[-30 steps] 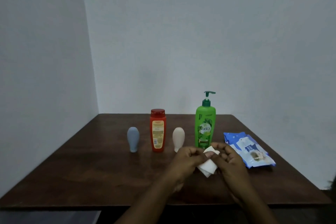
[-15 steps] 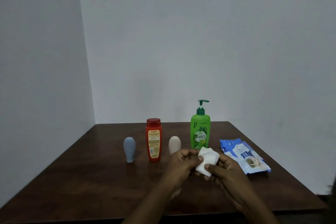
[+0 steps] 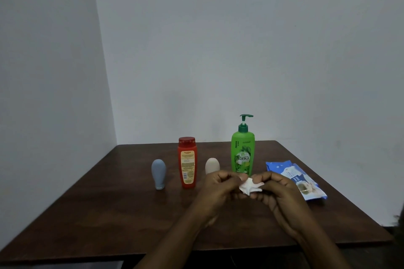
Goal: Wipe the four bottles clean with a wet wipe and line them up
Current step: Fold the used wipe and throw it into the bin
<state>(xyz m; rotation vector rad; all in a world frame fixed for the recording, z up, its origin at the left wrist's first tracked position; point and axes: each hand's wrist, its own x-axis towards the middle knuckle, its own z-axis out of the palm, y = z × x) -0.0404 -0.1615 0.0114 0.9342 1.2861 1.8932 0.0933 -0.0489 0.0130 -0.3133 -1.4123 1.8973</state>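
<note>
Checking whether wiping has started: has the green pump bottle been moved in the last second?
No. The green pump bottle stands in the same spot beside the wipes pack; only the camera view shifted.

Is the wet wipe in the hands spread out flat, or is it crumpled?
Crumpled. The wet wipe is a small bunched white wad pinched between the left hand and right hand.

Dim, soft, slightly blurred view

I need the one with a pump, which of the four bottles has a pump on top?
The green bottle, tallest and furthest right of the four; the others have a plain cap or rounded top.
</note>
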